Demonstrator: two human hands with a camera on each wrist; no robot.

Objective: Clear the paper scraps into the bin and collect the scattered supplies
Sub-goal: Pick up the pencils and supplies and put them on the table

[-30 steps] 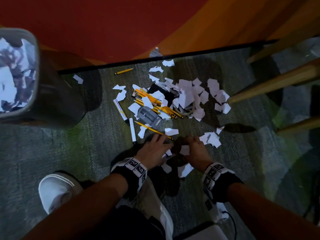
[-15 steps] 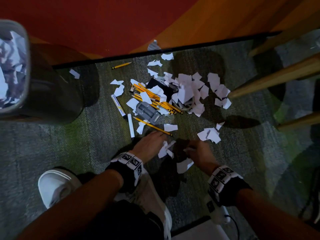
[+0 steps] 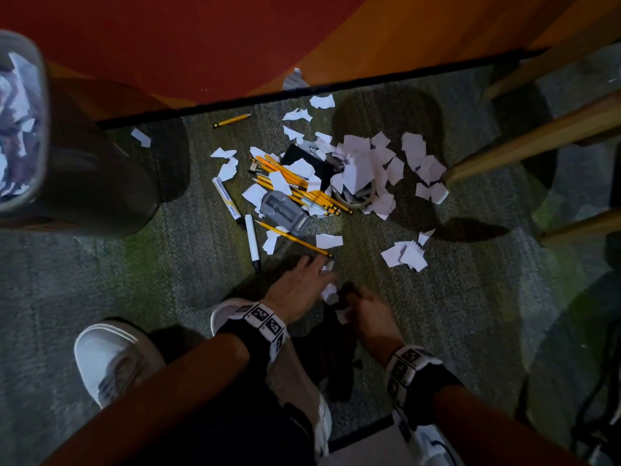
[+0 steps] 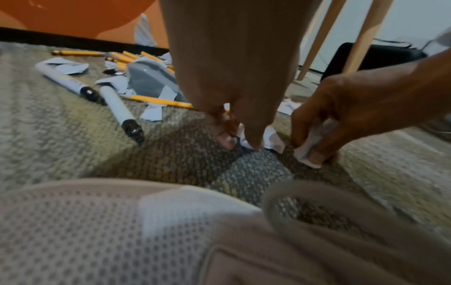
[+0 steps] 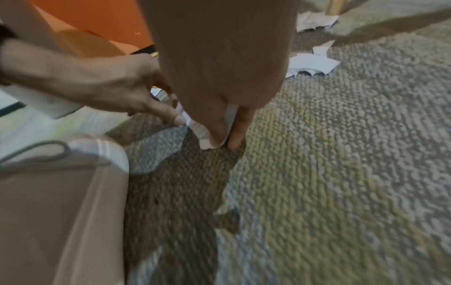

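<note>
The carpet (image 3: pixel 168 280) carries the mess; the bin (image 3: pixel 77 183), already holding scraps, stands at the far left. A heap of paper scraps (image 3: pixel 366 166) and pencils (image 3: pixel 302 193) lies ahead, beside two markers (image 3: pixel 252 242). The left hand (image 3: pixel 299 287) reaches down, its grip pinching a small scrap (image 4: pixel 270 138) on the carpet. The right hand (image 3: pixel 369 311) has its grip closed around another scrap (image 5: pixel 209 135) (fingertips touching the carpet).

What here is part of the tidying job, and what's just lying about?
Job: paper scraps, bin, yellow pencils, two markers, grey stapler, tape roll.

Just there: wooden chair legs, white shoes, carpet.
</note>
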